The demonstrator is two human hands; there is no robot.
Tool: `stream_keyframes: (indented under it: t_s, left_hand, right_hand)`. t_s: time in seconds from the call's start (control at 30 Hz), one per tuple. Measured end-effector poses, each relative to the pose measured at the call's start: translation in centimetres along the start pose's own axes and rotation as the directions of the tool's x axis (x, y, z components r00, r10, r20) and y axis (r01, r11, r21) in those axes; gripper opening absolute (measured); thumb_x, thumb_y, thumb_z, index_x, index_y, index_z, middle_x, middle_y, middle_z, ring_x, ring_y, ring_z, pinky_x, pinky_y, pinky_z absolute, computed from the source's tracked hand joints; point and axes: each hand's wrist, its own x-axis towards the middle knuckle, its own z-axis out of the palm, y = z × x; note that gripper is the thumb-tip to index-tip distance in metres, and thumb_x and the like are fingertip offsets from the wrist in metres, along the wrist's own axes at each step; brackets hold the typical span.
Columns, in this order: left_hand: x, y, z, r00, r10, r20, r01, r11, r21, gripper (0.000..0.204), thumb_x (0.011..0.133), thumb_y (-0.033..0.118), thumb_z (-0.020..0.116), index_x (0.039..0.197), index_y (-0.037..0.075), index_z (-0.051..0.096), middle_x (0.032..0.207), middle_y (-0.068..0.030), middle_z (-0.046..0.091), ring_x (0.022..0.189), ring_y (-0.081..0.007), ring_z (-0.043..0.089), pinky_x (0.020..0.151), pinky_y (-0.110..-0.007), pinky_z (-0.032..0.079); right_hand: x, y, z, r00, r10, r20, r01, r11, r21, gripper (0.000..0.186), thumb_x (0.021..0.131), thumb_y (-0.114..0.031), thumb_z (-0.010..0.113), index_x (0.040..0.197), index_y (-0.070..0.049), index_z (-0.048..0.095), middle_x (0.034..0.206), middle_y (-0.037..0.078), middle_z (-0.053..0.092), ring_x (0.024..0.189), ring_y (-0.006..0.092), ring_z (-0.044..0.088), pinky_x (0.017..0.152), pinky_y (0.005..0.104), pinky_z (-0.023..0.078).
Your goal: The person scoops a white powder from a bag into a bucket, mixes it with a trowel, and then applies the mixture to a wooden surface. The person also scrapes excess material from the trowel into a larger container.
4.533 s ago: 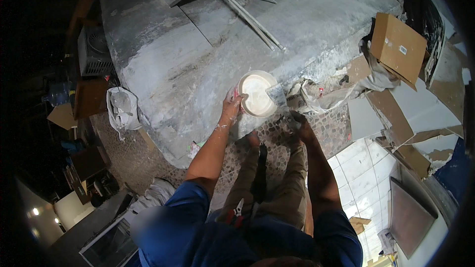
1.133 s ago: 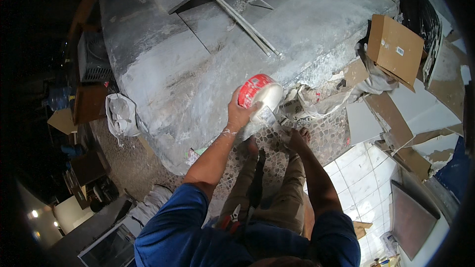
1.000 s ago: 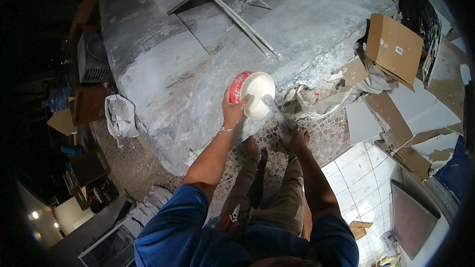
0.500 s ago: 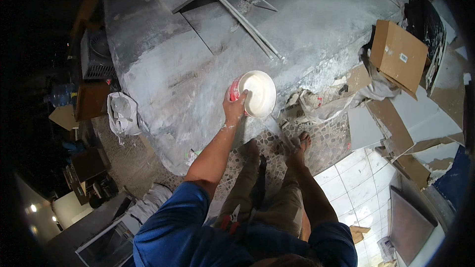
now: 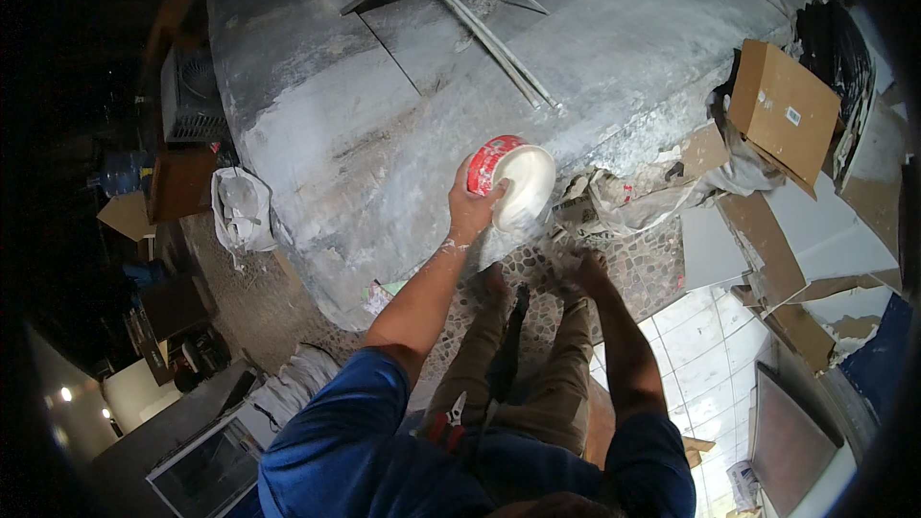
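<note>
A round tub (image 5: 526, 194) with a red band and white paste inside is gripped by my left hand (image 5: 474, 209), thumb over the rim. It tilts toward the right, its open top facing that way. Just below and right of it is my right hand (image 5: 581, 270), smeared by motion. Half a second ago a flat pale blade like a putty knife's stuck out from that hand toward the tub; now the blade is too blurred to make out clearly. White smudges mark my left wrist.
A large grey, dusty sheet (image 5: 317, 163) spreads ahead, with long thin strips (image 5: 480, 34) on it. A cardboard box (image 5: 782, 105) and broken board pieces (image 5: 815, 221) lie at right. At left stands a white sack (image 5: 242, 211). Red-handled pliers (image 5: 448, 422) hang at my waist.
My left hand has moved slightly right and tipped the tub, showing more of its red side. The right hand has shifted a little up and right, near the tub's lower edge.
</note>
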Motion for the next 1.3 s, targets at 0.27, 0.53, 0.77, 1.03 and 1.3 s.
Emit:
stream_keyframes:
  t_s: [0.27,0.53,0.77,1.03,1.3]
  left_hand:
    - [-2.3,0.0,-3.4,0.999,0.051,0.000,-0.051,0.996,0.071,0.068,0.083,0.009,0.076,0.138,-0.003,0.037,0.129,-0.0157,0.055,0.113,-0.0187,0.057,0.092,-0.030,0.051]
    - [-2.8,1.5,-4.4,0.982,-0.184,0.034,0.164,0.934,0.317,0.078,0.072,0.024,0.086,0.131,-0.002,0.042,0.126,-0.0236,0.055,0.106,-0.0216,0.061,0.089,-0.034,0.051]
    - [-2.1,-0.3,-5.9,0.956,0.018,0.293,-0.104,0.954,0.281,0.098,0.075,0.008,0.081,0.147,-0.006,0.015,0.117,-0.0183,0.061,0.098,-0.0216,0.065,0.080,-0.032,0.056]
    - [-3.3,4.5,-4.9,0.908,-0.306,0.287,0.333,0.942,-0.048,0.086,0.069,0.004,0.084,0.139,-0.005,0.034,0.125,-0.0129,0.058,0.106,-0.0190,0.062,0.093,-0.034,0.051]
    - [-5.1,0.3,-3.9,0.948,-0.108,0.299,0.134,0.989,-0.068,0.077,0.071,-0.001,0.083,0.135,0.001,0.040,0.121,-0.0076,0.059,0.110,-0.0157,0.059,0.096,-0.032,0.049]
  right_hand:
    - [-8.7,-13.6,-4.3,0.882,-0.355,-0.311,0.452,0.825,0.339,0.031,0.094,-0.010,0.058,0.118,0.008,0.057,0.106,0.013,0.065,0.093,0.0176,0.060,0.080,0.0320,0.051]
    - [-1.5,-8.2,-9.2,0.813,-0.109,-0.572,-0.249,0.823,-0.511,0.033,0.094,-0.016,0.056,0.118,0.006,0.055,0.077,0.023,0.065,0.071,0.0415,0.066,0.062,0.0430,0.053]
    - [-4.2,-11.5,-3.6,0.868,-0.446,-0.217,0.465,0.884,0.043,0.031,0.090,-0.015,0.059,0.115,0.004,0.059,0.099,0.021,0.064,0.085,0.0366,0.064,0.076,0.0397,0.052]
    - [1.9,-14.5,-3.2,0.873,-0.456,0.174,0.381,0.413,-0.827,0.031,0.094,-0.026,0.053,0.092,0.002,0.064,0.091,0.025,0.065,0.077,0.0396,0.064,0.066,0.0485,0.050]
    - [2.1,-7.5,0.7,0.878,-0.477,0.043,0.365,0.608,-0.705,0.037,0.096,-0.030,0.050,0.091,0.004,0.064,0.085,0.028,0.065,0.082,0.0448,0.064,0.075,0.0520,0.051]
